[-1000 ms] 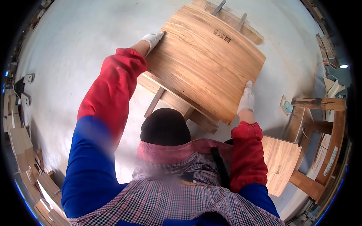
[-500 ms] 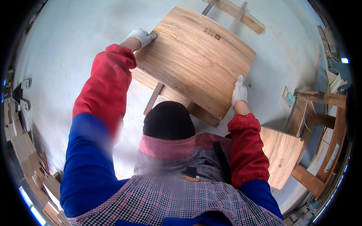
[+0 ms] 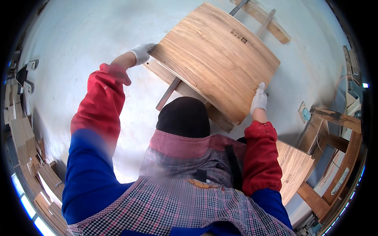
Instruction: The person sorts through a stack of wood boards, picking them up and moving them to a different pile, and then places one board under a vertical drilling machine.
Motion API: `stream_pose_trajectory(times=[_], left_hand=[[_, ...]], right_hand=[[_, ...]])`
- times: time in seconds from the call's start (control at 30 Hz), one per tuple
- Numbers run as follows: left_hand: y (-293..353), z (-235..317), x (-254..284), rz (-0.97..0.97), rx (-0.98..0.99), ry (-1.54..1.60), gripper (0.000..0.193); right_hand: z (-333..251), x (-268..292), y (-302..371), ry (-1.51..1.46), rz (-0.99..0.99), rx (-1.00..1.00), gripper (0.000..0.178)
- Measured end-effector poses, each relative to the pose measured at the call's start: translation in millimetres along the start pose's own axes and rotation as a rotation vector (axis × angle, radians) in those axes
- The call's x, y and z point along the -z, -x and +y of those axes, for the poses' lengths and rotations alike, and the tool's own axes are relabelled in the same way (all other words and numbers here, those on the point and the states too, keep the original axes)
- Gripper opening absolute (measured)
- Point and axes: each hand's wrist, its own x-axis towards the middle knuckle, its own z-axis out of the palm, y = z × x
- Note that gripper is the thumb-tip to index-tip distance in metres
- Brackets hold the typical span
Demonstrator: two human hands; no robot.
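Note:
A broad, light-brown wooden panel [image 3: 216, 59] with visible grain and a small dark stamped mark lies tilted across a wooden support frame. My left hand [image 3: 142, 53], in a white glove, grips the panel's edge at its left corner. The fingers of my right hand [image 3: 259, 97], also gloved, are closed at the right edge, partly on the upper face; those under the panel are hidden. Beneath the near edge, a wooden rail [image 3: 159, 72] of the frame shows, crossed by a dark bar [image 3: 168, 93].
Another frame rail [image 3: 271, 23] lies beyond the panel's far edge. At my right, a second stamped wooden panel [image 3: 293, 167] leans near a wooden stand [image 3: 334, 118]. Stacked boards [image 3: 23, 137] line the left side. The pale floor [image 3: 82, 43] surrounds the frame.
My left hand has moved along the panel's edge toward its near left corner. Panel and frame appear further right in view, with slightly more of the near rail showing. My right hand keeps its hold.

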Motion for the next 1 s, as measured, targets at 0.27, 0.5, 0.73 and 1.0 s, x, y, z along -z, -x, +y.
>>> stream_pose_trajectory(times=[0.27,0.5,0.73,1.0], left_hand=[[-7,-38,-24,0.039,-0.033,-0.022,0.070],[-14,-51,-51,0.263,-0.012,0.189,0.056],[-12,-26,-40,0.249,0.041,-0.067,0.056],[-8,-14,-37,0.240,0.065,-0.141,0.055]], right_hand=[[-19,44,-3,0.910,0.106,0.346,0.053],[51,61,85,0.504,-0.505,0.471,0.057],[84,15,89,0.401,-0.255,0.328,0.056],[89,17,84,0.472,-0.251,0.388,0.052]])
